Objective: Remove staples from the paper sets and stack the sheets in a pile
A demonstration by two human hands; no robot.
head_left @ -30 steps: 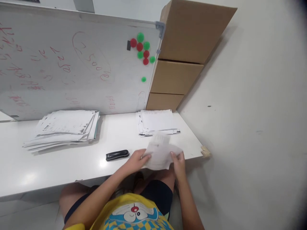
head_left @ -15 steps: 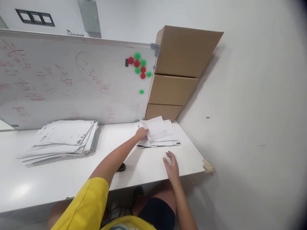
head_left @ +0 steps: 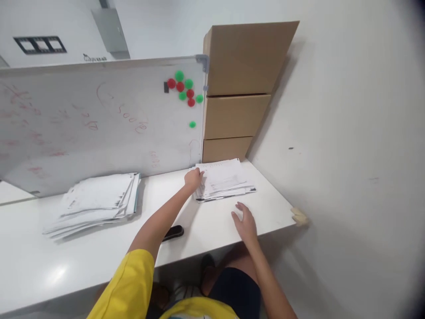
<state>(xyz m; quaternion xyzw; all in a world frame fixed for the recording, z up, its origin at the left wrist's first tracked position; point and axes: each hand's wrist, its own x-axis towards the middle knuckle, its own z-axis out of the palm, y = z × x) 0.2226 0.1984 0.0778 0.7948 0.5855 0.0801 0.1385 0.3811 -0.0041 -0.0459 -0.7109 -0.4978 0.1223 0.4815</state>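
We take the cardboard boxes [head_left: 237, 93], three stacked against the wall, as our mark. Just in front of the lowest box lies the small stack of papers [head_left: 226, 179], flat on the white table [head_left: 99, 248], its sheets slightly fanned at the near edge.

The left hand [head_left: 193, 178] reaches out from a yellow sleeve [head_left: 129, 288] and rests at the stack's left edge, on the side away from the boxes. Its fingers curl against the top sheets and touch them. We cannot tell whether they pinch a sheet or only press on it.

The right hand [head_left: 245, 220] lies nearer to us than the stack, further out from the boxes and close to the table's front edge. It holds nothing: palm down, fingers loosely spread, apart from the papers. We cannot tell whether it touches the table or hovers just over it.

To the left of the boxes a whiteboard [head_left: 83, 128] stands along the table's back, with red and green magnets [head_left: 184, 91] at the end nearest the boxes. A black stapler [head_left: 173, 232] lies further from the boxes than the left hand, partly hidden under the left forearm. Well away from the boxes, a large pile of papers [head_left: 96, 201] sits at the whiteboard's foot
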